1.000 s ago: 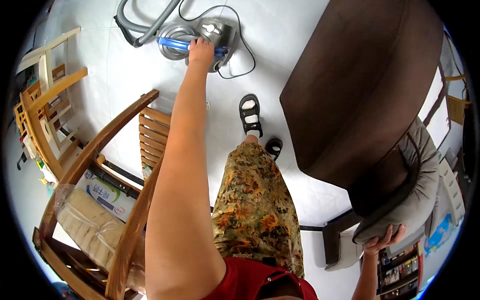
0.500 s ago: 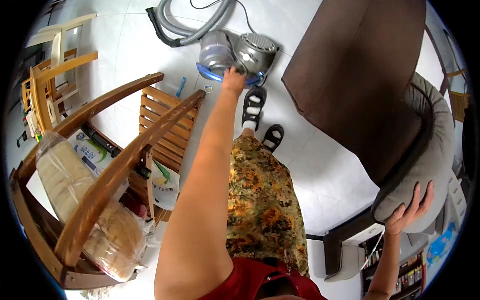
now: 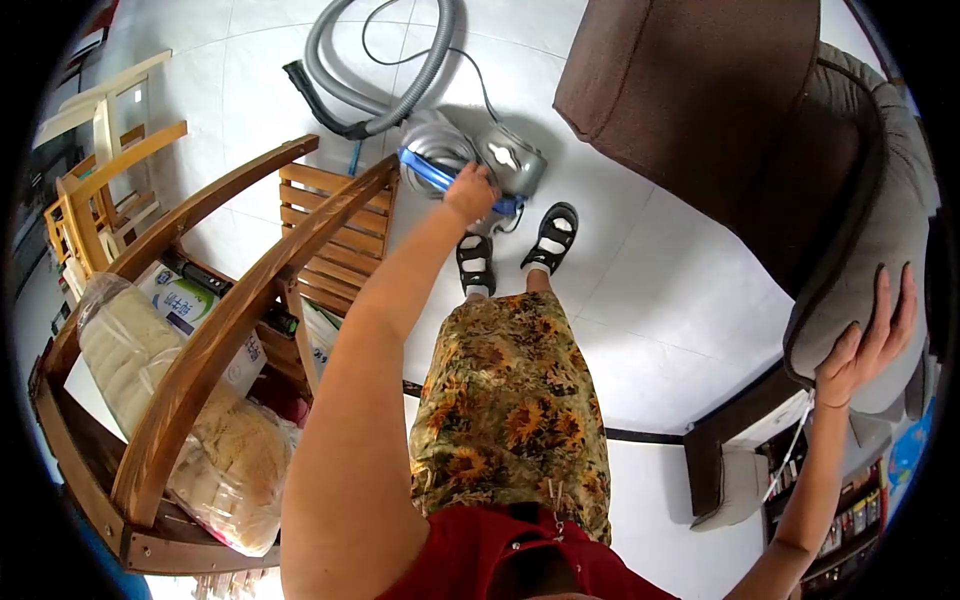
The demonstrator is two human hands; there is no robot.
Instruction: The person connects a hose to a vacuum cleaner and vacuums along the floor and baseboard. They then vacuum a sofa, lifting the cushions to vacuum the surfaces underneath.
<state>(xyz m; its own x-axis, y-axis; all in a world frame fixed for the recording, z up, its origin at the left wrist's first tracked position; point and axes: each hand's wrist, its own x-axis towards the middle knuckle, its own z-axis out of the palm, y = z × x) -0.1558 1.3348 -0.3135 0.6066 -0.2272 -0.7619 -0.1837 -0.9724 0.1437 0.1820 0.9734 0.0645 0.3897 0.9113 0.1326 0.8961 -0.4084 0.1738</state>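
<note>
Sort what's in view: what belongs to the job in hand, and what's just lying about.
In hand:
Vacuum cleaner, its blue handle in the left hand
Grey hose
Grey padding, touched by the right hand

Lying about:
Plastic-wrapped bundle
Wooden frame
Slatted seat

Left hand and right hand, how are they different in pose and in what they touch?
The left hand is curled around the blue handle of the vacuum cleaner, while the right hand lies against grey upholstery. The left hand's fingers are bent inward; the right hand's are extended and spread. The left hand looks smaller in the picture than the right hand. Both are bare and touching something.
</note>
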